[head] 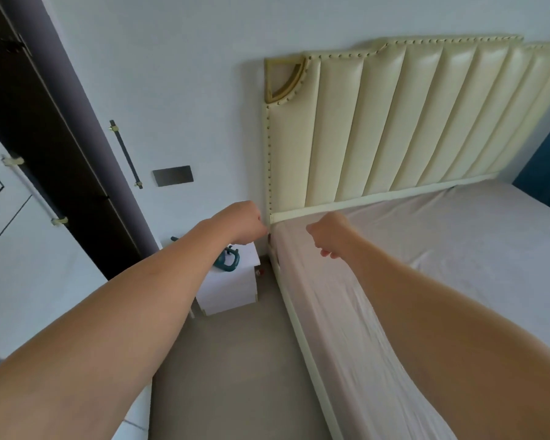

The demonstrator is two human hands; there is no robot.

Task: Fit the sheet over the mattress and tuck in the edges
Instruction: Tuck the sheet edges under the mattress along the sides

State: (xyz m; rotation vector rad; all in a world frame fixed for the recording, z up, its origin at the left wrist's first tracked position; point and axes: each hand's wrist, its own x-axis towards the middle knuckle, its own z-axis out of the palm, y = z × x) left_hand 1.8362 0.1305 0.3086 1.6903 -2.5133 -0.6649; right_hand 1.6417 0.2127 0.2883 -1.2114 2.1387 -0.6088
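Sheet [458, 236]: pale pink, spread over your mattress, lightly wrinkled, hanging down the near side.
Left hand [242, 227]: yours, fingers curled, at the head corner of the bed beside the headboard; whether it grips fabric cannot be told.
Right hand [329, 235]: yours, fingers curled, above the sheet near that corner; contact unclear.
Headboard [410, 122]: cream, padded, studded edge.
Nightstand [232, 287]: white, on the floor beside the bed, carrying a teal object [227, 260].
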